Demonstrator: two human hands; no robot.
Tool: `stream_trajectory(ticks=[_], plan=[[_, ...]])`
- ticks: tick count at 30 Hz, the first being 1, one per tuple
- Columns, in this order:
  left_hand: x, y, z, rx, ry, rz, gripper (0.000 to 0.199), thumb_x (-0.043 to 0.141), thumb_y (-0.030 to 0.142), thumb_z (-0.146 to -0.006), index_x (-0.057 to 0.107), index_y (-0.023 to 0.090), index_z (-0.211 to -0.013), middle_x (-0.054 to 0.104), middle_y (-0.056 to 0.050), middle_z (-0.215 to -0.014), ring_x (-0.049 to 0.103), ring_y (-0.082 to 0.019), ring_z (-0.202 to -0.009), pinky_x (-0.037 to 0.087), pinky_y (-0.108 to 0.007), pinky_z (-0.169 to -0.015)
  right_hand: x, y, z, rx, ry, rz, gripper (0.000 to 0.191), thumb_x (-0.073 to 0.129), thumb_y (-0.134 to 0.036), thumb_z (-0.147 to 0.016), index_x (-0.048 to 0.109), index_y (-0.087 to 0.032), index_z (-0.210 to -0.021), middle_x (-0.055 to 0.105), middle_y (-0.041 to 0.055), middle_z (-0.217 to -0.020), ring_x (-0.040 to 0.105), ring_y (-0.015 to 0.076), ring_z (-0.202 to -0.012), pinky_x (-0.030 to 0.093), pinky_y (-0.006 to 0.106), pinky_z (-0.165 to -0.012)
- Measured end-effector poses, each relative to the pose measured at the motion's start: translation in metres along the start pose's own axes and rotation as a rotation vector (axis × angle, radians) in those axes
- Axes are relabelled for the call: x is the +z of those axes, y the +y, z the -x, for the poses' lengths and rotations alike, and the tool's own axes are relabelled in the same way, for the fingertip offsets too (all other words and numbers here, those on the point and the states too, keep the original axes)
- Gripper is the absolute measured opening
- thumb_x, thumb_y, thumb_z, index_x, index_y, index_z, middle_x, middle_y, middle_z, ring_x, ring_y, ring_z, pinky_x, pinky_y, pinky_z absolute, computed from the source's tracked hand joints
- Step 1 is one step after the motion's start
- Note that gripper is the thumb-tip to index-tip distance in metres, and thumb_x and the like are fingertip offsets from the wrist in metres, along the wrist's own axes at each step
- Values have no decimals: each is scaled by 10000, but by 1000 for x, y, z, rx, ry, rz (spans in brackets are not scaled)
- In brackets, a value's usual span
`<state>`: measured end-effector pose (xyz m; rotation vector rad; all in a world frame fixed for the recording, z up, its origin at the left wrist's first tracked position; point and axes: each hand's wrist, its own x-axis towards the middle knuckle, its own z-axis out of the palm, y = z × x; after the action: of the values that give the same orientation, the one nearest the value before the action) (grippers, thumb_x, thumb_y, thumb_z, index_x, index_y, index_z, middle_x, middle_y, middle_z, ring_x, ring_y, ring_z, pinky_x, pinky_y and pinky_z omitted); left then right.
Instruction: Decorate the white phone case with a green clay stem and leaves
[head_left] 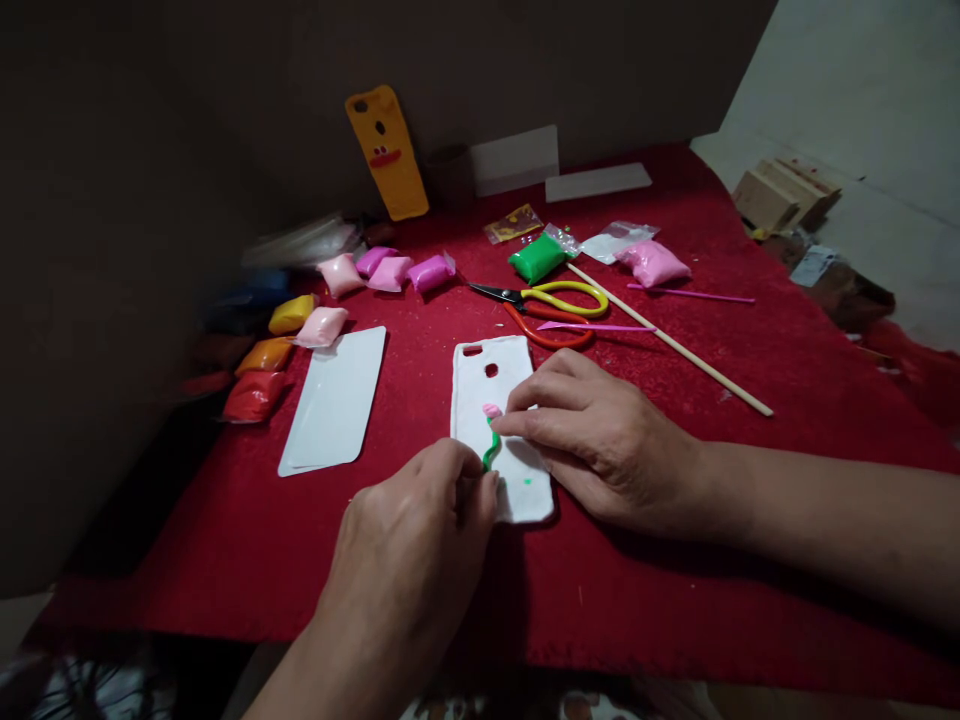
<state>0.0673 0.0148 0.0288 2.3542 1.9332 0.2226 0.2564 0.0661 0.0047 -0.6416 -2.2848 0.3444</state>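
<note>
A white phone case [514,375] lies flat on the red cloth in front of me. On it sits a small pink clay piece [492,410], with a thin wavy green clay strip [492,452] running down from it. My left hand [420,520] pinches the strip's lower end between thumb and forefinger at the case's left edge. The forefinger of my right hand [615,435] touches the strip's top, just under the pink piece; the other fingers rest over the case's right side. A green speck [528,482] marks the case at lower right.
Scissors [525,298], a wooden stick [675,345] and pink plastic tools [690,294] lie beyond the case. Green [538,257] and pink clay packs [656,263] sit behind. More packs [255,395] and a white card [337,400] are leftward. A yellow phone case [388,155] leans at the back.
</note>
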Motion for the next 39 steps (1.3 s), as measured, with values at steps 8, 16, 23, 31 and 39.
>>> stream_trajectory(ticks=[8,16,23,31,39], plan=[[2,3,0,14,63,-27,185,485,270,-848,581,222,-698,628,18,-572,611,-166,-467,373,-262,-459,3,-1,0,1,-92,2,204,503,-52,-851,700,-101,-834,646,120,-866,478,232,-874,456,393,-802],[-4,-1,4,76,141,75,152,487,281,-871,582,221,-768,629,36,-571,582,-141,-440,368,-251,-448,4,-1,0,2,-132,30,204,509,-47,-837,707,-96,-829,651,117,-889,479,228,-864,444,395,-809],[0,0,3,-56,-71,-4,151,571,371,-820,553,249,-734,627,24,-594,592,-185,-484,360,-278,-477,4,-1,1,1,-104,24,221,481,-71,-864,699,-111,-872,652,116,-898,472,224,-865,442,388,-798],[2,1,2,-37,-1,-46,153,491,304,-848,553,234,-727,621,17,-577,623,-195,-494,361,-279,-481,4,0,2,-16,-106,14,214,502,-31,-813,696,-71,-895,648,130,-896,485,239,-859,428,401,-796],[-5,-2,0,17,22,218,118,514,281,-846,554,217,-756,601,51,-568,550,-107,-461,368,-220,-457,5,-2,1,-9,-116,12,244,518,-47,-828,709,-66,-979,653,128,-905,484,243,-868,419,393,-794]])
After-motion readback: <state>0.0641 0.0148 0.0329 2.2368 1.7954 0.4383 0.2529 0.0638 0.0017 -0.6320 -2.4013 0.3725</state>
